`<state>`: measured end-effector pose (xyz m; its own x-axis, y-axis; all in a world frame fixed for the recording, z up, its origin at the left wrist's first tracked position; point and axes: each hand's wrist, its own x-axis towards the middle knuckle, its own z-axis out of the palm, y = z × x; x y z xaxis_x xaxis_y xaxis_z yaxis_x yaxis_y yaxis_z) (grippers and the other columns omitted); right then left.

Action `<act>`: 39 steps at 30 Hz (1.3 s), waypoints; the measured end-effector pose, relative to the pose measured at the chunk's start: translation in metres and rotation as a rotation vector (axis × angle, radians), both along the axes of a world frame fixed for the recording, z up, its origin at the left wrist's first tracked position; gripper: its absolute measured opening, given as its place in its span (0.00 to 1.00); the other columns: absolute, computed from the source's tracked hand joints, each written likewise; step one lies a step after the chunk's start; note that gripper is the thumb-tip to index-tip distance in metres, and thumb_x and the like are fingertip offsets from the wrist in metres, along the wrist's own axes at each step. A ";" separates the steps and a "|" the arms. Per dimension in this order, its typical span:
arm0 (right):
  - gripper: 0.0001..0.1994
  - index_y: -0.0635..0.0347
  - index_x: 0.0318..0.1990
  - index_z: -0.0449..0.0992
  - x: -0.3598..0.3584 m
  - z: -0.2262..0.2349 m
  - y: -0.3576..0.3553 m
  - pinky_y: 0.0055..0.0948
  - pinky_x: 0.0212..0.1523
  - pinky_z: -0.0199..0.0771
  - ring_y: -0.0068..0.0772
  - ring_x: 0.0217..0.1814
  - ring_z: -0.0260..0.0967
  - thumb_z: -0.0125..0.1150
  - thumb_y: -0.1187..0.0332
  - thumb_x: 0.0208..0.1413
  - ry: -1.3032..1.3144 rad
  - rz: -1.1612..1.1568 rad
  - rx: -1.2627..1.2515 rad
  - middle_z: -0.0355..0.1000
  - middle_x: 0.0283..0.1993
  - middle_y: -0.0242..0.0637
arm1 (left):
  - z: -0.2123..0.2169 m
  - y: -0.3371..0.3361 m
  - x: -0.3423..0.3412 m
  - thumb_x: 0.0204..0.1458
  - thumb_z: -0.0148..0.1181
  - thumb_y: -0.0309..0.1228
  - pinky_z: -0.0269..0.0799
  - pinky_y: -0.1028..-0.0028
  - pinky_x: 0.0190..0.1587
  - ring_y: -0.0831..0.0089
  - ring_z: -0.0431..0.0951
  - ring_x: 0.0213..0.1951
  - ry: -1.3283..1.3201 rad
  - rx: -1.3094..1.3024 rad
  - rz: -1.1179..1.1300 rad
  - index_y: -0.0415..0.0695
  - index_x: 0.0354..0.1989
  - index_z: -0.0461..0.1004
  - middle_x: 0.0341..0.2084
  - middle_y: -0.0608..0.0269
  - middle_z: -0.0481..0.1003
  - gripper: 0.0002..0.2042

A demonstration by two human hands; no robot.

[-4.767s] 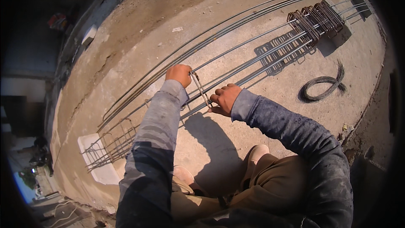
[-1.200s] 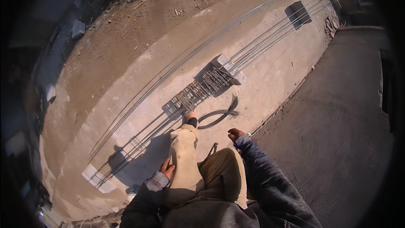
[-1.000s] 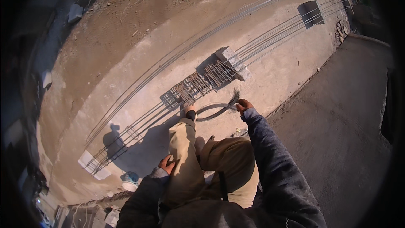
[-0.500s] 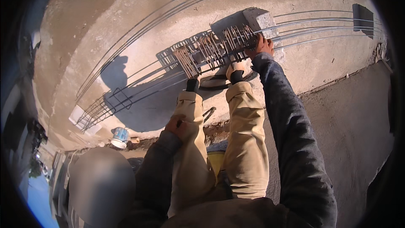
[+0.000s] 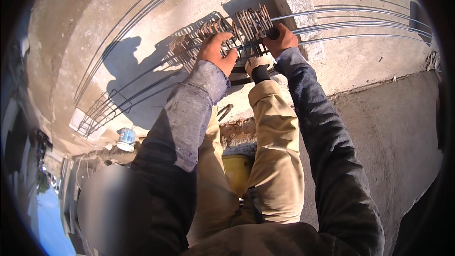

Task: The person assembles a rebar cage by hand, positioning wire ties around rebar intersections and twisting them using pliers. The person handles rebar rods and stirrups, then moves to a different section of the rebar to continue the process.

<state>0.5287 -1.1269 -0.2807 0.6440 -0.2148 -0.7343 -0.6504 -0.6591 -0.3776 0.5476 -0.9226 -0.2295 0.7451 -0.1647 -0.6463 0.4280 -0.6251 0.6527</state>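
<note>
Several bent-wire rebar stirrups (image 5: 255, 22) are bunched on long steel bars (image 5: 350, 25) in front of me. My left hand (image 5: 217, 53) is closed on the stirrups near the middle, its thumb and forefinger towards the right. At the right end of the bunch, my right hand (image 5: 282, 40) curls its fingers round the outer stirrups beside the bars. Its fingertips are partly hidden. More stirrups (image 5: 182, 45) lean to the left of my left hand. Farther left, a few stirrups (image 5: 102, 109) stand spaced apart around the bars' end.
A concrete block (image 5: 296, 2) sits under the bars at the right, and a pale block (image 5: 85, 121) at the left end. Loose bars (image 5: 142, 12) curve across the ground beyond. A blue and white container (image 5: 126, 138) stands at left. Something yellow (image 5: 237, 170) shows between my legs.
My left hand has risen from my left knee onto the stirrups. My right hand stays at their right end. The right-hand stirrups are bunched closer together, and the view has shifted.
</note>
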 end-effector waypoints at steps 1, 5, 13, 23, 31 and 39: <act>0.19 0.61 0.37 0.73 -0.002 -0.002 -0.002 0.32 0.40 0.71 0.41 0.38 0.73 0.63 0.62 0.36 0.023 -0.032 0.017 0.74 0.34 0.43 | -0.008 -0.006 0.014 0.44 0.56 0.26 0.66 0.74 0.46 0.71 0.73 0.39 -0.069 0.085 -0.053 0.40 0.44 0.69 0.40 0.57 0.73 0.16; 0.24 0.67 0.41 0.72 -0.011 -0.008 -0.012 0.29 0.44 0.70 0.42 0.41 0.72 0.64 0.60 0.35 0.036 -0.110 -0.009 0.74 0.36 0.47 | -0.012 0.001 0.010 0.48 0.49 0.33 0.66 0.68 0.48 0.64 0.72 0.44 0.697 -0.402 0.686 0.38 0.43 0.70 0.39 0.53 0.73 0.15; 0.29 0.76 0.45 0.69 -0.016 -0.016 -0.033 0.28 0.43 0.69 0.36 0.40 0.72 0.62 0.59 0.38 0.159 -0.162 0.217 0.74 0.37 0.47 | -0.097 0.001 -0.168 0.53 0.43 0.45 0.60 0.59 0.56 0.58 0.60 0.56 0.888 -0.714 1.813 0.37 0.51 0.63 0.53 0.50 0.62 0.24; 0.12 0.68 0.35 0.70 -0.008 0.004 -0.050 0.24 0.28 0.67 0.23 0.24 0.65 0.53 0.69 0.44 0.084 0.041 0.252 0.70 0.23 0.37 | -0.208 0.001 -0.162 0.57 0.38 0.43 0.63 0.56 0.56 0.63 0.59 0.58 0.191 -1.800 1.556 0.49 0.60 0.55 0.59 0.60 0.56 0.23; 0.12 0.67 0.35 0.69 -0.002 0.003 -0.031 0.26 0.28 0.66 0.24 0.25 0.64 0.52 0.68 0.45 0.119 0.107 0.247 0.69 0.24 0.37 | -0.235 0.015 -0.147 0.56 0.45 0.45 0.67 0.58 0.53 0.62 0.62 0.56 0.100 -1.786 1.521 0.45 0.56 0.61 0.54 0.53 0.62 0.23; 0.13 0.67 0.35 0.69 -0.015 -0.005 -0.022 0.29 0.31 0.67 0.30 0.28 0.68 0.54 0.67 0.44 0.108 0.113 0.164 0.71 0.26 0.41 | -0.174 0.026 -0.109 0.53 0.50 0.45 0.69 0.63 0.50 0.63 0.70 0.48 -0.104 -1.333 1.613 0.42 0.45 0.68 0.42 0.56 0.72 0.19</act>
